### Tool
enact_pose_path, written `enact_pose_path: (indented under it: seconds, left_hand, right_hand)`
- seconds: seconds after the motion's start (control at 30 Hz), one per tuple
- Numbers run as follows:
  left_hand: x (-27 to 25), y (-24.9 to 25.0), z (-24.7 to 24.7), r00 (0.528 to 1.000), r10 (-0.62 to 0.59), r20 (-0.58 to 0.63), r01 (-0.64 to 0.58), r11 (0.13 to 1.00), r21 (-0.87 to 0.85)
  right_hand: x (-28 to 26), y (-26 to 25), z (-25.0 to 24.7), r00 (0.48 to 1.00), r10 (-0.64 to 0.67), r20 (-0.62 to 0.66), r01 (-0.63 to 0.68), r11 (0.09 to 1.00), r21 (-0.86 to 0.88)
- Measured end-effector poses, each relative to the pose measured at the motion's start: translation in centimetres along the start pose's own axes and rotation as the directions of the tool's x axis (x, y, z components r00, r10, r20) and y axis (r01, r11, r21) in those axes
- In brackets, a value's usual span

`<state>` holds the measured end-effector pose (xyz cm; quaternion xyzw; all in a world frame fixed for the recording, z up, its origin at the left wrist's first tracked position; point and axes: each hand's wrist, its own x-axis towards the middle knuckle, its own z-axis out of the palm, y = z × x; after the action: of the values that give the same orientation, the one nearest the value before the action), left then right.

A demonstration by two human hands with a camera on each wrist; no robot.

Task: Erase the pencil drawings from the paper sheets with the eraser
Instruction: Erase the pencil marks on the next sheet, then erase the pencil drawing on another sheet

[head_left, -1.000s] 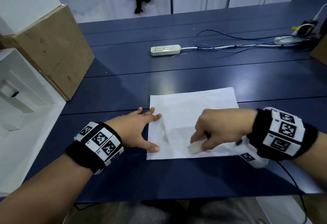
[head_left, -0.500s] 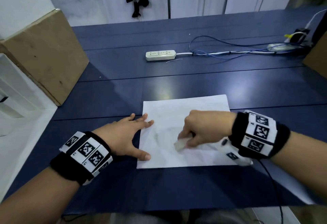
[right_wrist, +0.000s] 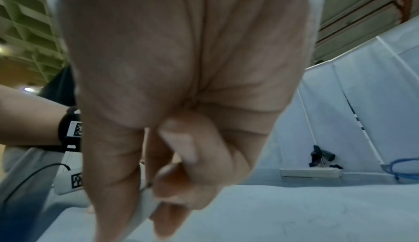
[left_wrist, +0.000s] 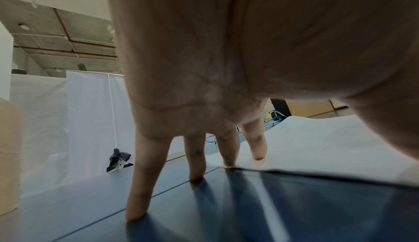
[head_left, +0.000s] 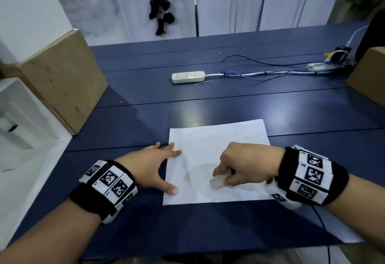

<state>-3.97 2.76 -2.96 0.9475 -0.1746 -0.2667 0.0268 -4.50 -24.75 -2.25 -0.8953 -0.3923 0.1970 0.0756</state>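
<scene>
Head view shows the right hand (head_left: 248,164) with its fingers curled round a small white eraser (head_left: 216,182). The eraser's tip touches the paper sheet (head_left: 218,138) near the middle of its lower half. In the right wrist view the thumb and fingers pinch the eraser (right_wrist: 145,215) from both sides.

The left hand (head_left: 152,165) lies flat with its fingers spread wide and straight. Its thumb and pointer finger rest on the left edge of the paper, and the other fingers touch the blue table (head_left: 229,101). The left wrist view shows the fingers (left_wrist: 145,179) pressing down on the table and the paper (left_wrist: 317,141).

Faint grey pencil marks show on the paper near the eraser. A white power strip (head_left: 188,76) with blue cables (head_left: 260,68) lies farther back on the table. A brown box (head_left: 60,78) stands at the left.
</scene>
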Motion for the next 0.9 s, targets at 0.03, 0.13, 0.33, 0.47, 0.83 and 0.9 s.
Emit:
enact_pose_path:
  seconds: [0.03, 0.13, 0.33, 0.47, 0.83, 0.9]
  left_hand:
    - [0.1, -0.2, 0.0, 1.0, 0.008, -0.009, -0.008, 1.0, -0.021]
    - [0.4, -0.7, 0.2, 0.999, 0.036, -0.033, -0.04, 0.994, -0.098]
    - [-0.2, -0.3, -0.4, 0.993, 0.066, -0.095, -0.073, 0.995, -0.067]
    - [-1.1, 0.4, -1.9, 0.978, 0.09, -0.186, -0.087, 0.996, 0.024]
    - [8.1, 6.2, -5.9, 0.949, 0.218, -0.229, -0.185, 0.97, 0.156]
    - [9.1, 6.5, -5.2, 0.956, 0.211, -0.205, -0.179, 0.97, 0.165]
  right_hand:
    - [-0.3, 0.1, -0.1, 1.0, 0.003, -0.004, -0.003, 1.0, 0.021]
    - [-1.9, 1.3, -0.9, 0.993, 0.043, -0.108, -0.034, 0.996, 0.083]
    - [-5.6, 5.7, -2.8, 0.896, 0.321, -0.308, -0.271, 0.943, 0.194]
    - [-7.1, 7.9, -3.0, 0.829, 0.439, -0.346, -0.336, 0.886, 0.321]
    - [0.0, 8.7, -3.9, 0.889, 0.33, -0.316, -0.284, 0.941, 0.183]
    - [1.1, 8.6, -4.0, 0.91, 0.305, -0.281, -0.278, 0.951, 0.132]
